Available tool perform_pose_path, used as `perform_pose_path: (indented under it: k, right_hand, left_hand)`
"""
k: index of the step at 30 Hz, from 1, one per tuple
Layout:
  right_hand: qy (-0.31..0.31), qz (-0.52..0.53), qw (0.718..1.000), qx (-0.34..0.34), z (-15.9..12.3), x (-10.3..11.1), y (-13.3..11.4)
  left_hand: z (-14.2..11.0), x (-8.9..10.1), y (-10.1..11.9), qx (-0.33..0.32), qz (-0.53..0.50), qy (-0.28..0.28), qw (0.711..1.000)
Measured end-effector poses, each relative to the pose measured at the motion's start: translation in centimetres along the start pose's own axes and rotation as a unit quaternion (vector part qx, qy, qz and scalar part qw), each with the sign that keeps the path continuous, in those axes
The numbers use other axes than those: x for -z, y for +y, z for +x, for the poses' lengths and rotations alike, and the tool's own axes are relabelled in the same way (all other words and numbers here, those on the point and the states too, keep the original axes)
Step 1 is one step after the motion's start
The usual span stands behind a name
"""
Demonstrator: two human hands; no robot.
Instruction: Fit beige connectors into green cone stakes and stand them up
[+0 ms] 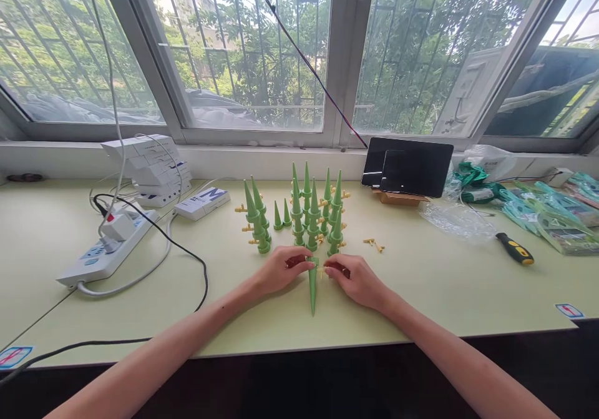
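My left hand (279, 270) pinches the wide top of a green plant watering spike (312, 291), whose point faces me. Close to its right side, my right hand (359, 280) holds a small yellow valve (321, 272) between thumb and fingers. The valve is right by the spike's top; I cannot tell whether they touch. Just beyond my hands stand stacks of green spikes (256, 222), points up, many with yellow valves sticking out sideways. Two short green cones (286, 213) stand among them. A few loose yellow valves (374, 244) lie to the right.
At left are a white power strip (110, 247) with cables, stacked white boxes (156, 169) and a single white box (203, 203). A black tablet (412, 166) leans at the back. Toward the right lie a screwdriver (515, 248), clear plastic wrap (461, 220) and green bagged parts (552, 210).
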State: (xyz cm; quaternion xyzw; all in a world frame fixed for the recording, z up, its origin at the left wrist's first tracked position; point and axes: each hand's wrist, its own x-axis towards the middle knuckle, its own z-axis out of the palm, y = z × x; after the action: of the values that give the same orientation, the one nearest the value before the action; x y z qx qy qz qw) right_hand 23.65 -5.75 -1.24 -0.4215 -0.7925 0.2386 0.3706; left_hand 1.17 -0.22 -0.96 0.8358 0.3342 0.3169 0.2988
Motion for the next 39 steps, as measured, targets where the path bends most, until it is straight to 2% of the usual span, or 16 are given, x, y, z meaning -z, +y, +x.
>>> perform_pose_path:
  k: [9,19,27,39]
  right_hand:
    - [0.0,0.044,0.999,-0.006,-0.1,-0.2,0.4]
    - [-0.015,0.007,1.0,-0.002,0.2,-0.3,0.1]
    - [-0.009,0.057,0.998,-0.025,0.0,-0.1,0.0]
    - [-0.027,0.026,0.999,-0.012,0.2,-0.2,0.0]
  left_hand:
    - [-0.1,-0.1,-0.1,0.006,0.004,0.007,1.0]
    - [-0.2,-0.4,0.4,0.023,-0.035,0.0,0.999]
    - [-0.1,-0.2,0.0,0.01,-0.01,-0.002,1.0]
    - [-0.3,-0.4,1.5,0.053,-0.057,-0.017,0.997]
